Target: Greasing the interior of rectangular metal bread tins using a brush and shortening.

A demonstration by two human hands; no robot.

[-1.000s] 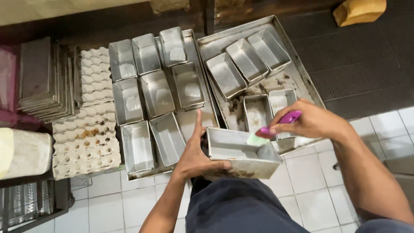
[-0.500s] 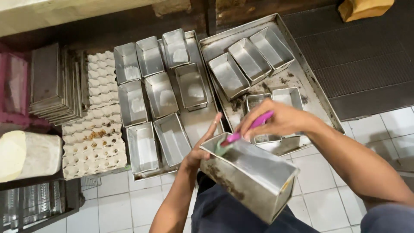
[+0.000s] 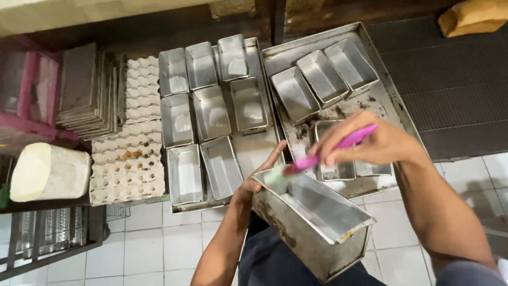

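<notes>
From the head camera, the left hand (image 3: 257,179) grips the far end of a rectangular metal loaf pan (image 3: 312,222), held tilted above the white tiled floor (image 3: 148,249) near the person's lap. The right hand (image 3: 370,144) is closed around a pink-handled brush (image 3: 333,149), its tip inside the pan's far end. Farther off, a left tray (image 3: 254,153) and a right tray (image 3: 381,100) carry more pans, with egg cartons (image 3: 132,143) further left.

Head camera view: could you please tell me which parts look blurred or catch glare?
Head view: right hand and pink-handled brush smear with motion blur; left hand steadies the sharper loaf tin; soft glare on tins across the left tray.
</notes>
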